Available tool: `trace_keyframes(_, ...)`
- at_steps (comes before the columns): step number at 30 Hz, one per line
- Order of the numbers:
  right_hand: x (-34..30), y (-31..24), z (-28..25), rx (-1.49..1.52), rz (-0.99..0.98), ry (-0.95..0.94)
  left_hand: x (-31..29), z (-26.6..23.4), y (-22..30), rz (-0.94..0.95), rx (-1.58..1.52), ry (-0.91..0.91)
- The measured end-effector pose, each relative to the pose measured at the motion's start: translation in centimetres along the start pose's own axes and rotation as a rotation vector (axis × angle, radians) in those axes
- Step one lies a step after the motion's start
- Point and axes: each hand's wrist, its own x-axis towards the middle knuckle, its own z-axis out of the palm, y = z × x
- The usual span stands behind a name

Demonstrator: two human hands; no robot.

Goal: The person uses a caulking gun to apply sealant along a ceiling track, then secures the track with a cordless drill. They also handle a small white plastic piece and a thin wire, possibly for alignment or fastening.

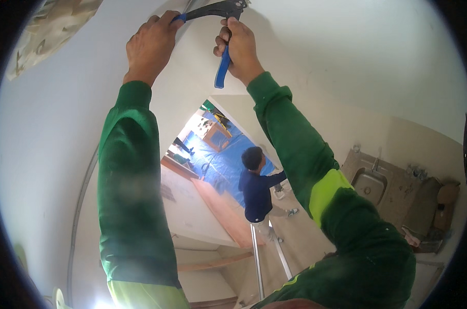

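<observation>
Both my arms, in green sleeves, reach up to a large pair of pliers (213, 10) with a black head and blue grips. My left hand (152, 45) is closed around one handle, a bit of blue showing past its fingers. My right hand (239, 49) has its fingers wrapped around the other handle just below the head, and the blue grip hangs down below them. The two handles are spread wide apart. The jaws are up by a thin metal strip (188, 7) at the top edge; what they touch cannot be seen.
Below, another person (256, 188) in dark blue stands by metal ladder rails (257, 257). A blue sheet (213, 159) covers the floor beyond an opening. To the right, a sink (368, 185) is set in a counter with a dark bag (424, 208). A grey conduit (79, 206) runs along the left.
</observation>
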Motion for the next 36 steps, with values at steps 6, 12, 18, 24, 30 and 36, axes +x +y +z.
trace_keyframes(6, -0.2, -0.2, 0.1, -0.003, 0.022, -0.016, 0.2, 0.1, -0.2, -0.004, -0.007, -0.002)
trace_keyframes(12, 0.0, 0.0, 0.1, 0.028, 0.034, -0.018, 0.6, 0.3, -0.3, -0.002, 0.015, 0.011)
trace_keyframes(18, 0.2, 0.3, 0.3, 0.04, 0.027, -0.017, 1.0, -0.4, -0.2, 0.001, 0.063, -0.043)
trace_keyframes(24, 0.7, 0.3, -0.1, 0.027, 0.012, -0.038, 1.0, -0.2, 0.1, -0.015, 0.09, -0.053)
trace_keyframes(30, 1.7, 0.2, 0.0, 0.024, 0.01, -0.015, 2.2, 0.4, -0.6, -0.001, 0.06, -0.066)
trace_keyframes(36, 3.3, 0.1, 0.2, 0.046, 0.035, -0.025, 3.7, 1.0, -1.6, 0.033, 0.04, -0.066)
